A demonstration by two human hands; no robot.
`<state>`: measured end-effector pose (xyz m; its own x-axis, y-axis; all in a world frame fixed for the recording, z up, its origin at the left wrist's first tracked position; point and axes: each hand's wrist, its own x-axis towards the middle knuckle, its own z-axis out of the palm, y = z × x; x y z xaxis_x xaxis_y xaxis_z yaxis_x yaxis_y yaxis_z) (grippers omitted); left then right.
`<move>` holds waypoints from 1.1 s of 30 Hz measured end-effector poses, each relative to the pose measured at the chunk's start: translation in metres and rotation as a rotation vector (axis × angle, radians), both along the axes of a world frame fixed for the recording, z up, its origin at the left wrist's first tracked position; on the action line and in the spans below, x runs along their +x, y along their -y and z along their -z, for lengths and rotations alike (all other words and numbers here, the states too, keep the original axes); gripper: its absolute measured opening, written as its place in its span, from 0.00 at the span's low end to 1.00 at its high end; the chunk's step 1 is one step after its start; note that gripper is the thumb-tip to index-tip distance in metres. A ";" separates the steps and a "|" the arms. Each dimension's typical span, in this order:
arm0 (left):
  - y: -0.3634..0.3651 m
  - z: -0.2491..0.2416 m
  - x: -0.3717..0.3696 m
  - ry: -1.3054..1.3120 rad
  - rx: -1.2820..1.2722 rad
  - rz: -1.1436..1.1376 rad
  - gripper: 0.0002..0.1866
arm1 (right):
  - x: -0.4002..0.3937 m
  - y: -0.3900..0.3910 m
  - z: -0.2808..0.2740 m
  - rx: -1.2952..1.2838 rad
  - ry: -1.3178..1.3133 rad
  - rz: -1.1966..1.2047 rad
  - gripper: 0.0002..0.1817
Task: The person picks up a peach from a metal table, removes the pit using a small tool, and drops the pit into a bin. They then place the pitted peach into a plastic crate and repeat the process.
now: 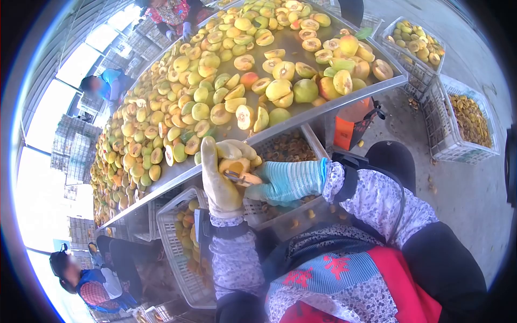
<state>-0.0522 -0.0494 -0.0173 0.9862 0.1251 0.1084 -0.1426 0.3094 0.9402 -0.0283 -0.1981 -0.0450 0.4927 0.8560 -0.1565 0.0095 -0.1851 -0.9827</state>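
Note:
My left hand (223,177), in a pale yellowish glove, is closed around a halved fruit (232,168) with its cut face showing. From the right, my right hand (285,180), in a striped turquoise glove, meets it, its fingers closed on a small metal tool (235,177) that lies against the cut fruit. Both hands are over the near edge of a metal table (334,109), which bears a large heap of whole and halved yellow-green fruits (202,91). Beneath the hands, a crate (291,207) holds brown pits and scraps.
A white crate of fruits (183,253) stands below the table at left. Crates (458,121) and an orange bag (347,126) are at right. One person (102,280) sits lower left; others (110,83) work along the table's far side.

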 end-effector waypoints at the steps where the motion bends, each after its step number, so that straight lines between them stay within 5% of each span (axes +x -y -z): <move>1: -0.007 0.006 0.002 0.018 -0.030 0.080 0.19 | 0.001 0.001 -0.001 -0.058 0.061 -0.017 0.22; 3: -0.007 0.002 0.001 0.036 -0.060 0.159 0.14 | 0.000 0.003 0.004 -0.116 0.122 -0.034 0.22; 5: -0.003 -0.005 0.000 0.151 0.083 -0.076 0.28 | -0.005 0.004 0.010 -0.364 0.559 -0.049 0.22; 7: -0.029 -0.006 0.001 0.175 0.091 -0.164 0.28 | -0.009 0.014 -0.004 -0.497 0.409 -0.019 0.21; 8: -0.042 0.007 -0.005 0.442 0.606 -0.403 0.17 | -0.010 0.020 -0.009 -0.621 0.521 -0.008 0.19; 9: -0.079 0.005 -0.019 0.209 0.638 -0.311 0.27 | -0.009 0.028 -0.010 -0.745 0.633 0.009 0.19; 10: -0.097 -0.004 -0.029 -0.089 0.145 -0.354 0.19 | -0.007 0.033 0.007 -0.701 0.668 0.088 0.18; 11: -0.115 -0.016 -0.057 -0.111 0.693 -0.333 0.22 | -0.008 0.036 0.009 -0.698 0.666 0.094 0.18; 12: -0.154 -0.011 -0.061 -0.326 0.777 -0.364 0.19 | -0.009 0.038 0.011 -0.691 0.704 0.101 0.17; 13: -0.212 0.016 -0.071 -0.368 1.515 -0.407 0.23 | -0.010 0.039 0.012 -0.684 0.739 0.112 0.17; 14: -0.212 0.006 -0.079 -0.604 1.442 -0.537 0.21 | -0.012 0.038 0.011 -0.625 0.765 0.133 0.17; 17: -0.203 0.013 -0.053 -0.188 0.570 -0.538 0.19 | -0.011 0.029 -0.003 -0.626 0.628 0.186 0.17; 21: -0.110 -0.005 0.049 -0.192 0.557 -0.241 0.22 | -0.010 0.024 0.007 -0.547 0.610 0.284 0.17; 23: -0.072 -0.007 0.097 -0.251 0.802 -0.223 0.24 | -0.007 0.022 0.005 -0.541 0.580 0.310 0.17; 25: -0.095 0.045 0.166 -0.085 1.129 -0.163 0.26 | -0.006 0.024 0.002 -0.555 0.554 0.289 0.17; 27: -0.064 0.041 0.172 -0.233 1.506 -0.178 0.26 | -0.004 0.024 0.007 -0.529 0.563 0.319 0.18; 28: -0.052 0.033 0.167 -0.423 1.132 -0.096 0.23 | -0.003 0.023 0.008 -0.516 0.589 0.349 0.17; 29: -0.055 0.035 0.167 -0.419 1.134 -0.091 0.23 | -0.001 0.023 0.008 -0.500 0.612 0.381 0.16; 33: -0.058 0.026 0.131 -0.191 0.305 -0.099 0.15 | 0.010 0.010 0.025 -0.259 0.631 0.564 0.19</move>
<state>0.0784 0.0089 -0.0433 0.9771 0.2108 -0.0296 0.0293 0.0045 0.9996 -0.0184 -0.2084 -0.0703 0.8909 0.4346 0.1321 0.3757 -0.5417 -0.7519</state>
